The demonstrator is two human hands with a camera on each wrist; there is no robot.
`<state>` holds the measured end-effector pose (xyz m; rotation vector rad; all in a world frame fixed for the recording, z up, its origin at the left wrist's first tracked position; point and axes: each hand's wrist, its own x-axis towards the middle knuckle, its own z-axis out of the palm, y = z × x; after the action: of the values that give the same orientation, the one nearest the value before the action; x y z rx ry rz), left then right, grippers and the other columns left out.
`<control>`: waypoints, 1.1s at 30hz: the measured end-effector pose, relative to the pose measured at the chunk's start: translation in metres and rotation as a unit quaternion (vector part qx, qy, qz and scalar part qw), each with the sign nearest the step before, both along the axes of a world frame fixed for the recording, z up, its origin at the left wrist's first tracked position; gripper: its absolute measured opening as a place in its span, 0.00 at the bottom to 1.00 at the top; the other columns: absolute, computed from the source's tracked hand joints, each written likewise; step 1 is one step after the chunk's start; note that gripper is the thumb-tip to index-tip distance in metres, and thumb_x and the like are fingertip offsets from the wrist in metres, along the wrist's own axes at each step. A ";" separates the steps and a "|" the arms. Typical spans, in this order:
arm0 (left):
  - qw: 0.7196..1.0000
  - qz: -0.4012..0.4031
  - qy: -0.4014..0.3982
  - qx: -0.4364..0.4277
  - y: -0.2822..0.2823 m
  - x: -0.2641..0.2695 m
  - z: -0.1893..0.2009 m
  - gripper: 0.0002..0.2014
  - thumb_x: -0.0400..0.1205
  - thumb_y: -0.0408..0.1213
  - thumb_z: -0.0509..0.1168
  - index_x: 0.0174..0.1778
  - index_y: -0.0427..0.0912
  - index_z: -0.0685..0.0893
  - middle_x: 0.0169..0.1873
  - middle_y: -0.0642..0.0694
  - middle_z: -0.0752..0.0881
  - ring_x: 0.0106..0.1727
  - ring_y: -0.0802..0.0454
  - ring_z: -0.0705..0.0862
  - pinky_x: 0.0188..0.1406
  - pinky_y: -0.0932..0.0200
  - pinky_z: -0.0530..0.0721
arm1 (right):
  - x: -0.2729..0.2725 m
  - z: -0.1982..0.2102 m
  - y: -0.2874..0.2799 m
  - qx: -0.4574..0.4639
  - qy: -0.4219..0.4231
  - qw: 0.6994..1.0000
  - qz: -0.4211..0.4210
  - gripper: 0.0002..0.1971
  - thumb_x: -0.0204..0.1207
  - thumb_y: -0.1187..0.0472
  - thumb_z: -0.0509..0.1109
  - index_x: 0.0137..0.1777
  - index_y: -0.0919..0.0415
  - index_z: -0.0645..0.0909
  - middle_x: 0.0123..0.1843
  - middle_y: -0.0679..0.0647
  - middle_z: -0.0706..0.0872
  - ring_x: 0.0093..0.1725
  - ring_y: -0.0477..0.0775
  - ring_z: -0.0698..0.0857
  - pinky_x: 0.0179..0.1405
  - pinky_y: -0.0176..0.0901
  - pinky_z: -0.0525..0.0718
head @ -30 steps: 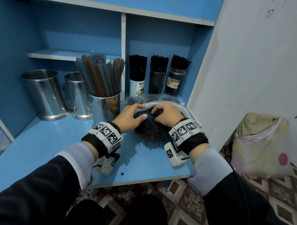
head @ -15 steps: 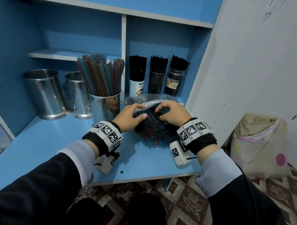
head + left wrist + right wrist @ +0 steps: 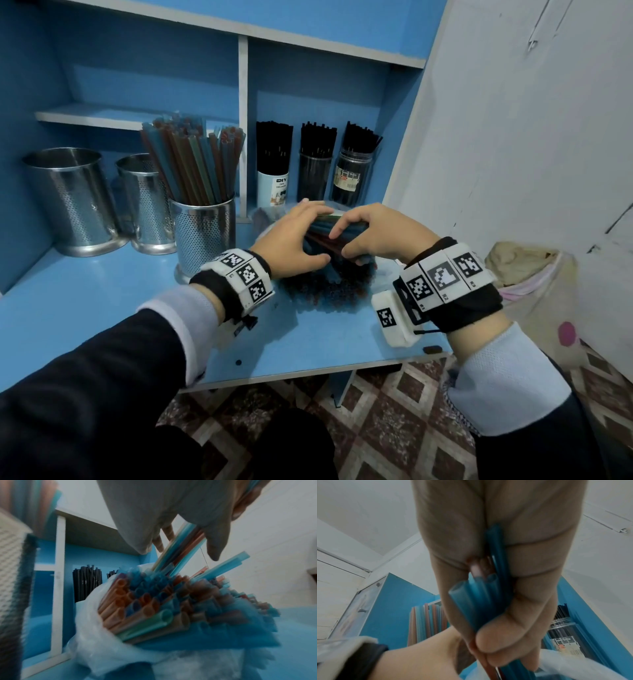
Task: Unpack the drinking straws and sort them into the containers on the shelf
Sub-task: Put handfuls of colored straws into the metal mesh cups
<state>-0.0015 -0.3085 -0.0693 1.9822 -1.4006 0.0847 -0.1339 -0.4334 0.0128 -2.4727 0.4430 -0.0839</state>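
Observation:
A pack of coloured straws (image 3: 325,291) (image 3: 154,608) lies in a clear plastic bag (image 3: 96,649) on the blue shelf (image 3: 102,308). My right hand (image 3: 373,236) grips a small bunch of blue and red straws (image 3: 325,233) (image 3: 479,601), raised above the pack. My left hand (image 3: 294,243) is cupped round the same bunch (image 3: 181,545), fingers on top and thumb below. A perforated metal cup (image 3: 205,236) to the left holds coloured straws. Two empty metal cups (image 3: 68,195) (image 3: 147,205) stand further left.
Three containers of black straws (image 3: 274,185) (image 3: 315,178) (image 3: 352,181) stand at the back behind a white divider (image 3: 242,137). A white wall (image 3: 513,137) closes off the right side. A filled bag (image 3: 531,274) sits on the tiled floor below.
Both hands have risen from the pack, drawing a small bunch of straws up out of it. The right hand has shifted a little to the right.

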 end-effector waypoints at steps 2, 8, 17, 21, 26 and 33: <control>0.999 -0.032 -0.038 0.002 -0.013 -0.004 0.007 0.41 0.71 0.47 0.79 0.79 0.48 0.69 0.78 0.51 0.71 0.80 0.63 0.61 0.77 0.73 0.57 | -0.005 0.006 0.005 -0.003 0.004 1.000 0.003 0.16 0.69 0.74 0.76 0.43 0.49 0.87 0.45 0.51 0.84 0.25 0.50 0.86 0.47 0.58 0.91; 0.997 -0.071 -0.001 -0.040 -0.039 -0.017 0.017 0.26 0.71 0.44 0.77 0.66 0.46 0.83 0.56 0.56 0.86 0.55 0.65 0.83 0.52 0.77 0.76 | -0.023 0.012 0.015 -0.012 -0.011 1.000 0.012 0.15 0.72 0.62 0.78 0.58 0.49 0.86 0.55 0.53 0.87 0.44 0.53 0.88 0.59 0.53 0.87; 0.990 -0.059 0.081 -0.099 -0.045 -0.019 0.041 0.21 0.79 0.32 0.70 0.69 0.43 0.78 0.47 0.38 0.88 0.48 0.46 0.87 0.46 0.50 0.87 | -0.042 0.028 0.026 -0.133 -0.303 0.943 0.022 0.17 0.74 0.51 0.76 0.62 0.50 0.83 0.59 0.46 0.85 0.60 0.43 0.80 0.61 0.35 0.77; 0.987 -0.082 0.049 -0.129 -0.042 -0.028 0.052 0.09 0.79 0.29 0.66 0.52 0.43 0.77 0.41 0.47 0.83 0.40 0.68 0.79 0.42 0.66 0.79 | -0.042 0.040 0.038 -0.127 -0.357 0.924 0.061 0.15 0.73 0.59 0.77 0.59 0.56 0.84 0.56 0.49 0.85 0.59 0.42 0.80 0.61 0.30 0.75; 0.979 -0.067 0.091 -0.169 -0.030 -0.037 0.074 0.02 0.79 0.28 0.68 0.44 0.33 0.81 0.33 0.49 0.80 0.32 0.70 0.77 0.30 0.78 0.72 | -0.040 0.063 0.055 -0.115 -0.427 0.894 0.069 0.14 0.72 0.64 0.77 0.58 0.59 0.83 0.57 0.51 0.83 0.57 0.46 0.81 0.62 0.36 0.78; 0.956 -0.065 0.144 -0.247 0.014 -0.038 0.099 0.07 0.78 0.24 0.64 0.36 0.28 0.74 0.24 0.45 0.75 0.26 0.61 0.72 0.25 0.69 0.67 | -0.037 0.078 0.081 -0.102 -0.509 0.846 0.122 0.12 0.74 0.63 0.76 0.56 0.61 0.83 0.51 0.45 0.80 0.53 0.42 0.80 0.57 0.31 0.76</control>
<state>-0.0393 -0.2946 0.0294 1.4245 -1.1768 0.0744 -0.1710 -0.3520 0.0904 -2.2468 -0.3606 -1.3104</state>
